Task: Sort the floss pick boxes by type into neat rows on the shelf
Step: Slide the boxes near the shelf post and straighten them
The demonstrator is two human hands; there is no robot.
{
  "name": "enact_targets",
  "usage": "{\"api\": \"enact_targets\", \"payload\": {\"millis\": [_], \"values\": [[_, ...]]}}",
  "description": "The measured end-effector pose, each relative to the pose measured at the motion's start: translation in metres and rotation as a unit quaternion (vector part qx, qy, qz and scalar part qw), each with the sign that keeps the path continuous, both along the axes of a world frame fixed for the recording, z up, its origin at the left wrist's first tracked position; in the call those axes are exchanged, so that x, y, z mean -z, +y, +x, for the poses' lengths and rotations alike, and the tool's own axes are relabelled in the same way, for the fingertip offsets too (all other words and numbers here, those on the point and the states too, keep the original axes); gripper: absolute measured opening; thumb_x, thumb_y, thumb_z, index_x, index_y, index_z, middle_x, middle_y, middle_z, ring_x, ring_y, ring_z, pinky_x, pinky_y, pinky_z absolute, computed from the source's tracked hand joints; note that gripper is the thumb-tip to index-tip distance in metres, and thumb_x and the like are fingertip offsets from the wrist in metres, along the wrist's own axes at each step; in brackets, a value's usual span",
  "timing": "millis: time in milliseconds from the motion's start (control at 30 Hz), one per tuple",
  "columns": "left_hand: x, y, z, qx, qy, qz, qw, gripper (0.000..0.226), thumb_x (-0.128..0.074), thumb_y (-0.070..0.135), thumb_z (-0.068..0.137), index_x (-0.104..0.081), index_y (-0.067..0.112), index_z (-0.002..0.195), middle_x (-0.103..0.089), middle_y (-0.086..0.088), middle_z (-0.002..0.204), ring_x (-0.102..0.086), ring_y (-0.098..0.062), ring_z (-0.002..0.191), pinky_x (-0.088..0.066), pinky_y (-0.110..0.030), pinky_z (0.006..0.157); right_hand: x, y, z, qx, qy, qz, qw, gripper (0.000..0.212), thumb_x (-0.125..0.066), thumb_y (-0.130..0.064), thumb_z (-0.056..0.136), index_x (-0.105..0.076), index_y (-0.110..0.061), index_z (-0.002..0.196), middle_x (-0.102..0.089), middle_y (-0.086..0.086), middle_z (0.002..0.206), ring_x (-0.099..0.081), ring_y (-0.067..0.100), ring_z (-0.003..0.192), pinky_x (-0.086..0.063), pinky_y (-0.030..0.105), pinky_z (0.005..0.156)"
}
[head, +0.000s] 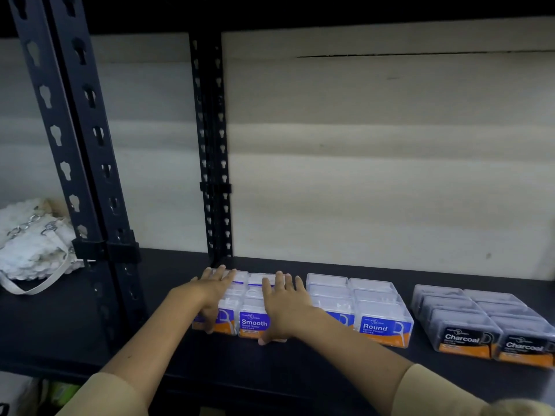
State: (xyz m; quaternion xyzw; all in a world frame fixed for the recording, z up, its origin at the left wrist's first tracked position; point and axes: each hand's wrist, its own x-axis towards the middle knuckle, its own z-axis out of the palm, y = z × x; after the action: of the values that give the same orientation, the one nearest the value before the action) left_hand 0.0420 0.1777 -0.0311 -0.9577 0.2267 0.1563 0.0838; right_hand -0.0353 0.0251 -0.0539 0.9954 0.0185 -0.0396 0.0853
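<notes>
The left grip (214, 292) and right grip (285, 304) are both released and hold nothing. Each lies palm-down, fingers straight, on the clear lids of the Smooth floss pick boxes (253, 322). The left one covers the left column of that block. The right one covers the right column, its thumb (265, 340) dropping over the front edge by the orange label strip.

The Smooth block stands two columns wide and several boxes deep at the left of the dark shelf (300, 373), just in front of the rear upright (211, 151). Just to its right is a matching block of Round floss pick boxes (381, 325), so close that the right grip hides any gap. Well apart to the right, the Charcoal floss pick boxes (462, 337) form a third block of smoky-grey cases. The three types look sorted already, so the step in hand seems to be squaring up the Smooth rows.

To do this well, the palms should press lightly and evenly, so the smooth plastic lids slide together without one box riding over its neighbour. The thumb at the front can nudge the label faces into one line with the Round fronts. A sideways squeeze from the left would close any gaps between columns. Pushing too hard to the right could shove the Round block out of true.

On the neighbouring shelf bay to the left, beyond the front uprights (75, 151), lies a fluffy white bag (33, 247) with a chain.
</notes>
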Motion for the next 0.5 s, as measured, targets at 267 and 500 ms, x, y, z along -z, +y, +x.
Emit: {"api": "enact_targets", "payload": {"millis": [267,500], "values": [[0.01,-0.002,0.012,-0.023,-0.011,-0.054,0.998,0.12,-0.072,0.002,0.074,0.02,0.021,0.148,0.023,-0.001,0.158,0.017,-0.026,0.147,-0.018,-0.04,0.12,0.003,-0.002,0.014,0.003,-0.014,0.074,0.997,0.11,-0.071,-0.046,0.076,0.003,-0.006,0.148,0.005,0.026,0.156,0.002,0.042,0.144,-0.005,0.047,0.119],[0.012,-0.004,0.028,-0.029,-0.021,-0.059,0.998,0.12,-0.072,0.001,0.074,0.021,0.022,0.147,0.024,0.0,0.158,0.017,-0.027,0.147,-0.025,-0.038,0.118,0.007,0.0,0.029,0.012,-0.014,0.16,0.987,0.107,-0.071,-0.042,0.077,0.0,-0.008,0.148,0.005,0.023,0.155,0.01,0.041,0.144,-0.004,0.047,0.119]]}}
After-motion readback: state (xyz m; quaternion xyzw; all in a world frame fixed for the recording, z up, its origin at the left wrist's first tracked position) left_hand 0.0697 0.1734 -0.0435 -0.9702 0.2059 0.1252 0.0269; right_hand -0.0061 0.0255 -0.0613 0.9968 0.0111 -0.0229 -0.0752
